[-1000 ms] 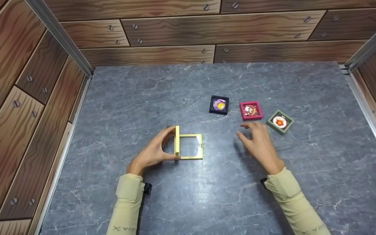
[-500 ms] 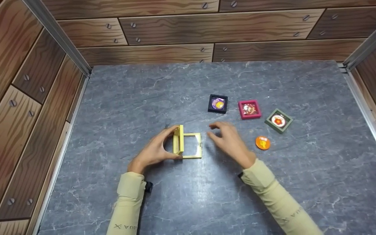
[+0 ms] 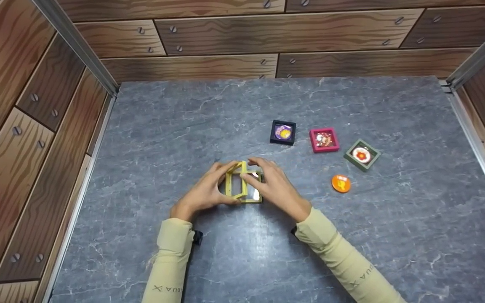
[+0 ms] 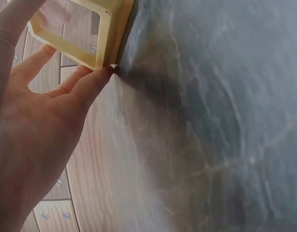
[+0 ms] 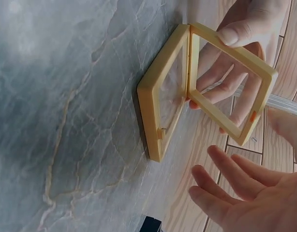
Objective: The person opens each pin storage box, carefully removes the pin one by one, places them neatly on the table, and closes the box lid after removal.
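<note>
A yellow hinged display frame with clear windows stands partly unfolded on the table, one half lying flat and the other raised. My left hand grips the raised half by opposite edges, thumb at the near edge and fingers at the far one. In the right wrist view the left thumb presses on the raised half's rim, and fingers show through its window. My right hand hovers at the frame's right side with spread, slightly bent fingers. It seems apart from the frame in the right wrist view.
An orange round badge lies right of my right hand. Farther back are a black frame, a pink frame and a green frame, each with a round picture piece inside. Wood-patterned walls border the grey marbled table.
My right hand has moved left from near the green frame to the yellow one, and the orange badge has come into view. The raised half has tilted rightward in my left hand.
</note>
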